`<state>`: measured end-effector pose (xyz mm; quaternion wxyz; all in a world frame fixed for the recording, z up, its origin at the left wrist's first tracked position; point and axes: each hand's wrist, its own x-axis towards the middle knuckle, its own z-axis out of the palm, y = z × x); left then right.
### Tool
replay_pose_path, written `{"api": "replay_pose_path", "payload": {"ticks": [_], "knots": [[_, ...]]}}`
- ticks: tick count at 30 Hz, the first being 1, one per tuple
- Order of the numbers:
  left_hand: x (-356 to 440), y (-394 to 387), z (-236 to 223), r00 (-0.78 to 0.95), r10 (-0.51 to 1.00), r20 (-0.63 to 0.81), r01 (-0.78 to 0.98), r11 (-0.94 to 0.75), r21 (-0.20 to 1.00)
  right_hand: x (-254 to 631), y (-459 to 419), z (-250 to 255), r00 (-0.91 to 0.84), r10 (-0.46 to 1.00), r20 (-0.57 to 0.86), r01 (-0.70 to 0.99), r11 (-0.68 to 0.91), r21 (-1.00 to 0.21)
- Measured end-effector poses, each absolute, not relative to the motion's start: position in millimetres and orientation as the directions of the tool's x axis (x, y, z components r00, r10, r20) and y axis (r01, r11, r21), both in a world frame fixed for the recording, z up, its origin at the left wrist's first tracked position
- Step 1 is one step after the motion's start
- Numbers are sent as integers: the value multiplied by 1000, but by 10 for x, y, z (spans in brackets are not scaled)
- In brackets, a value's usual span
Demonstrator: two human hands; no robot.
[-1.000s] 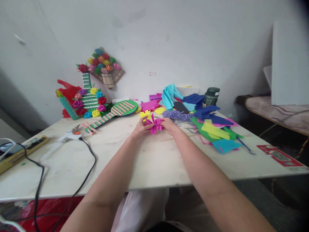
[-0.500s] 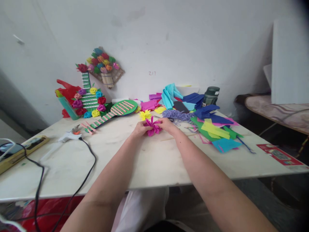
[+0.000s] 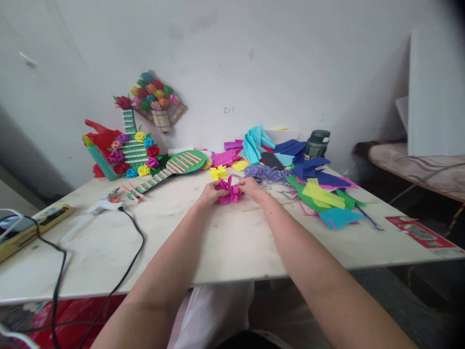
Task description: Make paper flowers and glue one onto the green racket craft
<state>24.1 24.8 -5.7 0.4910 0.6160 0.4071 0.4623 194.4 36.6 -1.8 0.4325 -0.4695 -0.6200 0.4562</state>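
Magenta and many-petalled, the paper flower [image 3: 229, 192] sat directly between my two hands; whether its underside met the pale table [image 3: 232, 252] I could not tell. My left hand [image 3: 210, 194] had thumb and fingers closed in a pinch on the left-side petals, the thumb reaching toward the middle; my right hand [image 3: 250, 188] came in from the other side, its fingertips drawn together on the upper right edge. Neither was nearer, since both touched it; the bloom spread roughly round, with no clear long axis, though one petal pointed up and away from me. Just beyond it, slightly left, lay a yellow flower [image 3: 218, 172]; purple yarn [image 3: 269, 173] lay past my right hand, and a thin stick [image 3: 254, 209] on the near side. My fingers hid the outer petals on both flanks; how much paper my right fingertips gripped was too small to make out; a dark object [image 3: 257, 180] behind that hand was partly covered.
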Motion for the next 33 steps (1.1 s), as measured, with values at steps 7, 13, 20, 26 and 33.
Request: {"api": "replay_pose_path", "payload": {"ticks": [7, 13, 20, 26, 33], "knots": [[261, 215, -14, 166, 984, 66, -92, -52, 994, 1975, 331, 8, -229, 973, -17, 5, -16, -1000], [282, 241, -19, 107, 991, 82, -257, -52, 965, 1901, 388, -8, -90, 994, 55, -75, 48, -996], [286, 283, -98, 110, 989, 96, -187, -74, 980, 1825, 422, -94, -73, 982, 177, 167, 187, -968], [291, 325, -121, 55, 977, 208, -148, -199, 969, 1811, 513, -181, -19, 971, 239, 318, 233, -919], [271, 368, -143, -3, 967, 256, -91, -255, 963, 1867, 384, -29, -50, 992, 118, 193, 126, -973]]}}
